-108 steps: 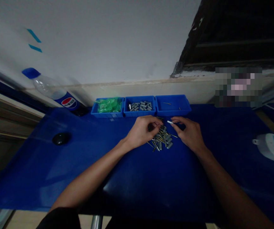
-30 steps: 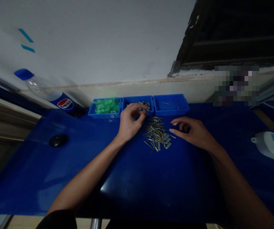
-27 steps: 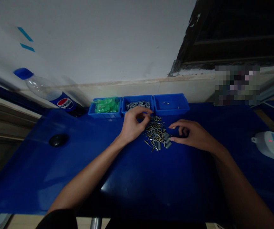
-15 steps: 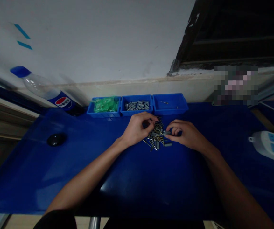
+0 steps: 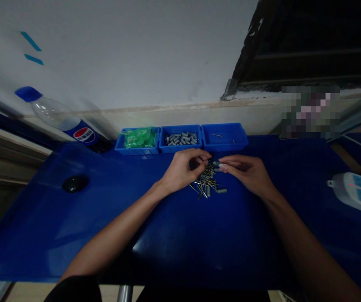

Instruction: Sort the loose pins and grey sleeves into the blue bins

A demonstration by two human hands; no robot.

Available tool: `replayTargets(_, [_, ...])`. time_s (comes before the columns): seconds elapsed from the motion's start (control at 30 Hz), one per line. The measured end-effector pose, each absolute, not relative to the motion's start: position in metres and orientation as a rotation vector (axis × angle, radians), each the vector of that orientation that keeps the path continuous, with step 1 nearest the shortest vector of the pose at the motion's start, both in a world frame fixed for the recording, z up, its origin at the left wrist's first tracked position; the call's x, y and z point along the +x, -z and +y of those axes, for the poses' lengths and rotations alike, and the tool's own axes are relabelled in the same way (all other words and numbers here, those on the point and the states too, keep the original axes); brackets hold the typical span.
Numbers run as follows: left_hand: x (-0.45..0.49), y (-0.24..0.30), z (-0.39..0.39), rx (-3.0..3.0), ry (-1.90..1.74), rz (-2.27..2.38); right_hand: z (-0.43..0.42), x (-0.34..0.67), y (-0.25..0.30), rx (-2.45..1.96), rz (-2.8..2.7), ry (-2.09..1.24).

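Note:
A heap of thin metal pins and small grey sleeves (image 5: 208,184) lies on the blue table (image 5: 180,235). Over its far edge my left hand (image 5: 182,170) has its fingers curled in a pinch; what it holds is hidden. My right hand (image 5: 249,174) pinches a small grey sleeve (image 5: 217,164) at its fingertips, just right of my left fingers. Behind them stand three blue bins: one with green parts (image 5: 138,139), one with grey sleeves (image 5: 180,139), one nearly bare with a few pins (image 5: 224,137).
A cola bottle (image 5: 63,121) lies at the back left by the wall. A black round object (image 5: 75,183) sits on the left of the table. A white power strip (image 5: 356,193) lies at the right edge.
My left hand came back from the middle bin to the heap. My right hand picked a grey sleeve out of the heap and lifted it toward my left fingers.

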State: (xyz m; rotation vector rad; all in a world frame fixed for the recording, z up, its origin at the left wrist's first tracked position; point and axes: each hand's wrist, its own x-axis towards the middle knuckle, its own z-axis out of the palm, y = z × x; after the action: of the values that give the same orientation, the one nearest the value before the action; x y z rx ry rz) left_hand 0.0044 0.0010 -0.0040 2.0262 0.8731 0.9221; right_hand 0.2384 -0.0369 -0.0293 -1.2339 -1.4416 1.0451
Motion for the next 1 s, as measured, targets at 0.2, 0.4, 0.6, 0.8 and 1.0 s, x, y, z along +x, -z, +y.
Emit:
replayTargets(0.2, [0.008,0.004,-0.002,1.903,-0.895,0.761,-0.038,0.231,0.020,-1.151,-1.388,-1.137])
replayTargets(0.4, [0.009,0.004,-0.004,1.842,-0.903,0.776,-0.041,0.227,0.023,-1.153,-1.429,-1.139])
replayTargets(0.6, [-0.004,0.010,0.016,1.693,-1.212,1.085,-0.038,0.249,0.025,-1.260,-1.980,-0.671])
replayTargets(0.8, [-0.017,0.016,0.030,1.822,-1.341,1.215,-0.032,0.257,0.036,-1.231,-2.150,-0.642])
replayTargets(1.0, [-0.007,0.008,0.016,1.978,-1.221,1.096,-0.032,0.255,0.039,-1.246,-2.036,-0.671])
